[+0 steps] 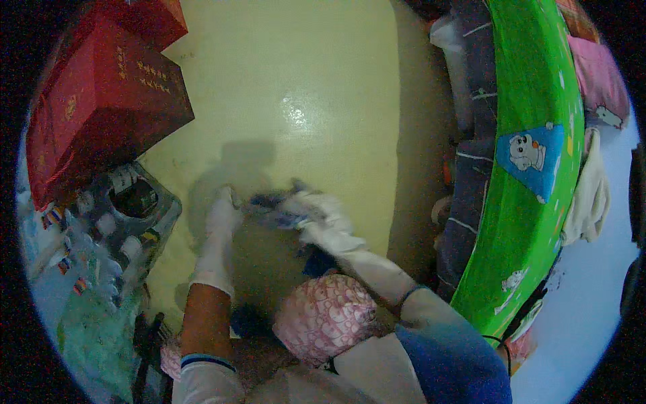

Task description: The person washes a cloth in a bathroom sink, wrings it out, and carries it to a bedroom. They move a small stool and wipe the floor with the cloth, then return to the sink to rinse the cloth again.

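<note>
My right hand (pixel 330 219), in a white glove, is blurred and reaches low over the pale yellow floor (pixel 333 141). At its fingers is a dark bluish item (pixel 272 207), perhaps cloth; it looks gripped, but blur hides its exact kind. To the left, my left hand (pixel 224 214) wears a white glove too. It is near the dark item's left end, and whether its fingers hold anything is unclear. My knee in pink patterned fabric (pixel 328 318) shows below the hands.
Red boxes (pixel 141 81) with gold writing stand at the left. Below them are a grey container (pixel 171 202) and a cluttered pile with a green item (pixel 96 333). Along the right runs a bed edge with a green cartoon-print sheet (pixel 530 91), a pink cloth (pixel 600 76) and a whitish cloth (pixel 585 197).
</note>
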{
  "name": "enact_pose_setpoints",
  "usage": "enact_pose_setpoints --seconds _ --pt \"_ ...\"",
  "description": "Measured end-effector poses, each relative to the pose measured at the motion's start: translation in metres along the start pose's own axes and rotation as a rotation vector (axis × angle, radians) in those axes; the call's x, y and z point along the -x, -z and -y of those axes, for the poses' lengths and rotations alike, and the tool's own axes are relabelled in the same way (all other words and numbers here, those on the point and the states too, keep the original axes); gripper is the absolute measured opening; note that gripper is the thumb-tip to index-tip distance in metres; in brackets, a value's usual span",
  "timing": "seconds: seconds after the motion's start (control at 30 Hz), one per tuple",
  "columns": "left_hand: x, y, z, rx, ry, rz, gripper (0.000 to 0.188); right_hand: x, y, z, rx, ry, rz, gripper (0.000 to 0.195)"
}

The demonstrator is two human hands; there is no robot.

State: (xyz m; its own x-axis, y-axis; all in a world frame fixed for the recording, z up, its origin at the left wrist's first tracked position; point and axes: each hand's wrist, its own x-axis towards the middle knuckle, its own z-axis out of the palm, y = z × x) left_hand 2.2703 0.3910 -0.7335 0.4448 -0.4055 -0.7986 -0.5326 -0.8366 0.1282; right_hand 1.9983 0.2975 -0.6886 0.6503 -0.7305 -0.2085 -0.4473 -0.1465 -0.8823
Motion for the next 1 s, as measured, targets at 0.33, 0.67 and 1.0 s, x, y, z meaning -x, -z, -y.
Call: enact_pose_setpoints --seconds 0.33,0.67,1.0 --pt "-0.004 -0.017 -0.018 0.076 -0.086 -0.073 0.033 -0.147 0.184 -0.203 0.475 -0.189 -0.717 0.057" --pt "0.102 -0.006 0.217 0.172 -0.408 0.394 0.041 -0.043 -0.160 0.045 0.678 0.516 0.745 0.056" --pt "0.235 -0.177 0.350 1.017 0.204 0.061 0.026 -0.012 -0.306 0.178 0.327 0.771 1.065 0.052"
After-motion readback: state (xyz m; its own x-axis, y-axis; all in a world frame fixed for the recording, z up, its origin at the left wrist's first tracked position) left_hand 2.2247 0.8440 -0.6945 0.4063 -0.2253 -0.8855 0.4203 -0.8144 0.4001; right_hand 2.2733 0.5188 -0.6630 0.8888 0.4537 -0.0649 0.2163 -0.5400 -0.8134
